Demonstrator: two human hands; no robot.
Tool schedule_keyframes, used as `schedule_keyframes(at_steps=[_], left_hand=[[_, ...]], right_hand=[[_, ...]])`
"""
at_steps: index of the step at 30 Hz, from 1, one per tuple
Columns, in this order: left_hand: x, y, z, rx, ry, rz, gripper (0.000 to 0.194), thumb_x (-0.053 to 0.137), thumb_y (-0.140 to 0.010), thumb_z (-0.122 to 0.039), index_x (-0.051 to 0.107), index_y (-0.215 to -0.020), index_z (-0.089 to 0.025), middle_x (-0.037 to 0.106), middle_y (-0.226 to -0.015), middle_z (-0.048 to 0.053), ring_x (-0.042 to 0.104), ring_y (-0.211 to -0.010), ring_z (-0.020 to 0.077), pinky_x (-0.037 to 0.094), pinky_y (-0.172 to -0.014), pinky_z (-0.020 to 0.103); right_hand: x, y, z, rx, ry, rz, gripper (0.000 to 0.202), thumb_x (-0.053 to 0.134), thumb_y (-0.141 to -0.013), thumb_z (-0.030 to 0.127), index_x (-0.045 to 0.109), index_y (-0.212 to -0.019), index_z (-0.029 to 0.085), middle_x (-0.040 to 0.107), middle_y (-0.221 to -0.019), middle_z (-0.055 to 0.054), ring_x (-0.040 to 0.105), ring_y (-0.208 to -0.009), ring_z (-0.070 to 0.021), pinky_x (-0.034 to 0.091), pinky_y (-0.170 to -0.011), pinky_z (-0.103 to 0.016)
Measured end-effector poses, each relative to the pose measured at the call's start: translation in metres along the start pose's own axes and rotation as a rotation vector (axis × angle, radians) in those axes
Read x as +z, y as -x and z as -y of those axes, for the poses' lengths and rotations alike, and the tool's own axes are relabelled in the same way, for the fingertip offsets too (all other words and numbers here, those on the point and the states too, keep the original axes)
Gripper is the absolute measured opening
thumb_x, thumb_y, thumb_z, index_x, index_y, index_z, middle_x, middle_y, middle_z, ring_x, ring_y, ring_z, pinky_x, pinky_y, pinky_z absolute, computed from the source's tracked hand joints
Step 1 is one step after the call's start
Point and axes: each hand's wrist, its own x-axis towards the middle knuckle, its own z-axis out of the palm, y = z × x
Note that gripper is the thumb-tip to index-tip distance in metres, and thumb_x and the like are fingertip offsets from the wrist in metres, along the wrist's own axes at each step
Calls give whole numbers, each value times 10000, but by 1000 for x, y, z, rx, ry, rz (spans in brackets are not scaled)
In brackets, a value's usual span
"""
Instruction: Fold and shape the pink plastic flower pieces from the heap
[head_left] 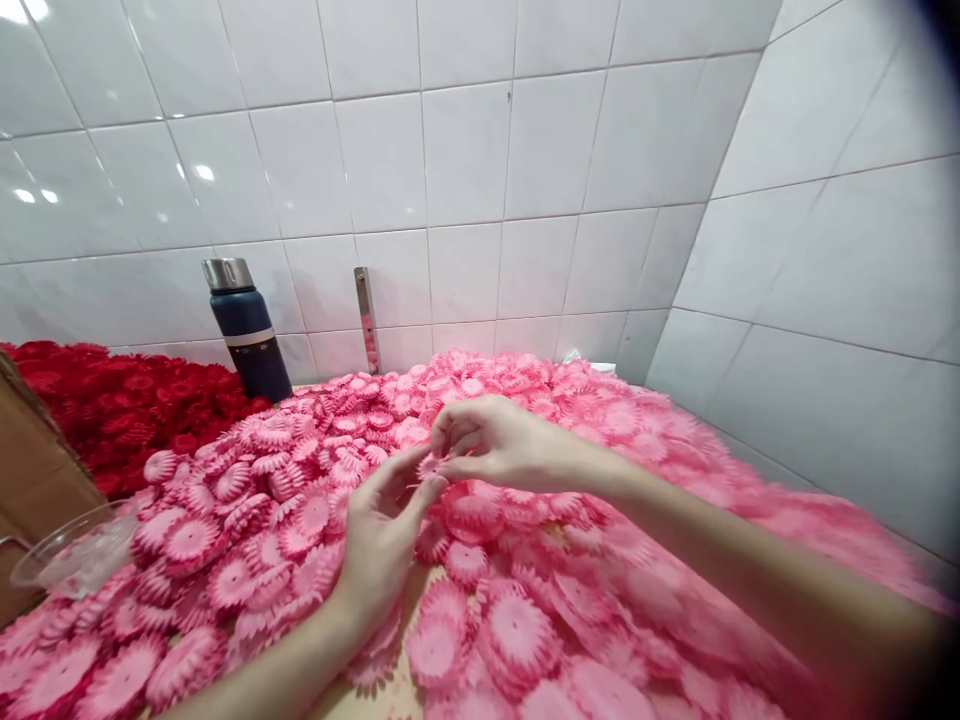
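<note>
Near the middle of the view my left hand (386,530) pinches a small pink flower piece (430,467) between thumb and fingers. My right hand (484,440) meets it from the right, its thumb and bent fingers closed at the same piece. The fingertips of both hands nearly touch. Around and beneath them spreads a large pile of pink scalloped flower discs (521,630), some of them stacked. A strip of pale yellow surface (409,650) shows between the discs below my hands.
A dark blue bottle (251,335) stands by the tiled wall (465,150), beside a metal strip (367,320). Red flower pieces (127,400) are heaped at the left. A cardboard box (37,480) and a clear plastic container (82,550) are at the left edge.
</note>
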Motion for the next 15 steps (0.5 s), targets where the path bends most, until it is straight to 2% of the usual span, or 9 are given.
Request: schedule_keyframes(at_steps=[3,6,8,12,14,15], left_hand=[[-1,0,1,10,-26,-29,236,666,-762,-262,653,-982,-181,692,-982,54,638,-909,177,502,-829,290],[-1,-1,1,19,-67,-49,209,657,-767,-285,652,-937,-163,688,-936,53,631,-878,175,501,-804,287],[0,-1,0,10,-75,-65,219,663,-757,-302,648,-923,-159,681,-915,49,624,-880,175,496,-805,286],[2,-2,-1,26,-73,-70,257,677,-733,-329,642,-910,-147,669,-910,61,613,-888,183,489,-828,308],[2,-2,0,36,-69,-76,286,688,-717,-343,642,-919,-146,666,-913,67,610,-889,190,487,-834,323],[1,-3,1,32,-62,-74,298,689,-713,-352,642,-922,-145,666,-910,67,610,-882,190,489,-828,325]], right_hand=[[3,0,2,-27,203,-75,93,590,-811,213,619,-851,133,671,-853,-62,645,-786,-152,521,-673,-274],[-9,5,14,-26,384,-144,239,598,-817,360,651,-917,149,671,-945,-83,624,-868,-185,500,-751,-323],[-22,15,30,16,416,-127,313,534,-851,428,662,-959,164,672,-976,-83,623,-873,-190,500,-753,-334],[-39,57,70,98,534,-120,441,596,-781,490,623,-1142,237,638,-1131,-57,587,-1024,-254,477,-856,-389],[-32,88,84,115,537,-128,615,701,-664,505,565,-1229,302,590,-1228,-22,533,-1130,-290,462,-914,-410],[-22,105,88,122,529,-186,672,733,-619,505,550,-1242,331,578,-1247,-4,506,-1170,-307,458,-930,-420]])
